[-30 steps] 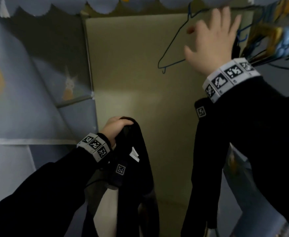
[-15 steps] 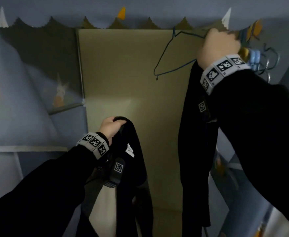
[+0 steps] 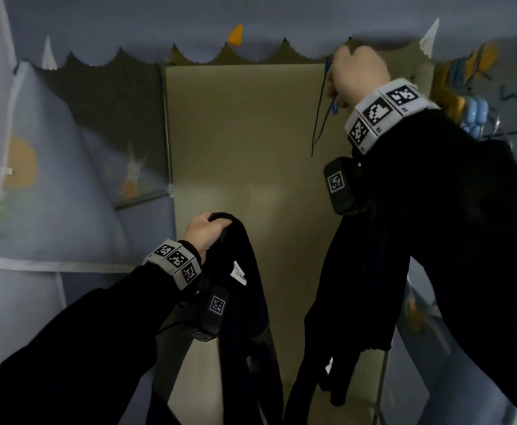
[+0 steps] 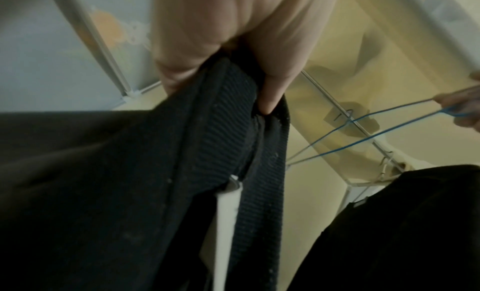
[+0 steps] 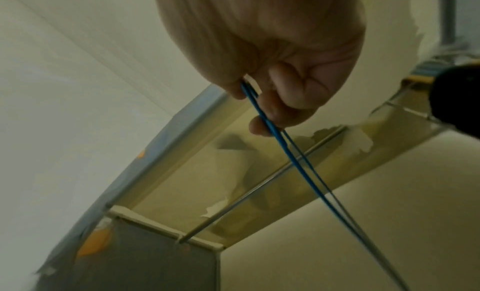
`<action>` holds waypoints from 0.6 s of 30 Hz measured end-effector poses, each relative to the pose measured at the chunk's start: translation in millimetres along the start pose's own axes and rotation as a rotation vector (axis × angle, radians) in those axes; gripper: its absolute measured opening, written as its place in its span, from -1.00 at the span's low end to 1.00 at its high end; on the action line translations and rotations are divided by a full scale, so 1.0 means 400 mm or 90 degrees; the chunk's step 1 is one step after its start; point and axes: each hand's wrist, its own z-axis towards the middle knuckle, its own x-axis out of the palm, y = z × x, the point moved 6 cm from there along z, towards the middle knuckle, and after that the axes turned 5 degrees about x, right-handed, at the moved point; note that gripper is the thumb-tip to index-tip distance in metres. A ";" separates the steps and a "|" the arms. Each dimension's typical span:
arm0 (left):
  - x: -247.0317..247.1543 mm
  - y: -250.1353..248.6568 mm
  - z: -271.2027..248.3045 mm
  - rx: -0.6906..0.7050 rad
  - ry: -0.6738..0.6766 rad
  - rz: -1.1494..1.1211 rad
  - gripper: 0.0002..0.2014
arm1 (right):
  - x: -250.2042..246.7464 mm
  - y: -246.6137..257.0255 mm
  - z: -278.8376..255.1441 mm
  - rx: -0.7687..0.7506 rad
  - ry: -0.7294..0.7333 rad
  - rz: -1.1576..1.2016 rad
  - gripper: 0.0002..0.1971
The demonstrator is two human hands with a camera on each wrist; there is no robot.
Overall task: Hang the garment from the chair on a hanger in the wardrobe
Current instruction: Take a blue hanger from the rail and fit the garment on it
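Left hand closed round collar of dark garment, hung low before wardrobe; right hand pinched round blue wire hanger, up near rail; hanger-fetching step judged in hand; next: hanger brought down, fed into neck opening.

The black knit garment hangs limp, bunched at its ribbed collar. The thin blue wire hanger hangs high inside the wardrobe, near the rail.

Garment – dark ribbed knit cloth, matt. Hanger – thin blue-coated wire, smooth. Wardrobe rail – grey metal.
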 end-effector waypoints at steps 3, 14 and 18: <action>-0.001 0.003 -0.001 -0.001 -0.001 0.007 -0.89 | 0.081 -0.054 0.014 0.098 0.155 0.139 -0.69; -0.021 0.011 0.017 0.005 -0.003 0.039 -0.90 | 0.164 -0.141 0.028 0.169 0.094 0.300 -0.77; -0.038 0.016 0.035 0.002 -0.022 0.034 -0.88 | 0.180 -0.156 0.039 0.132 0.038 0.309 -0.68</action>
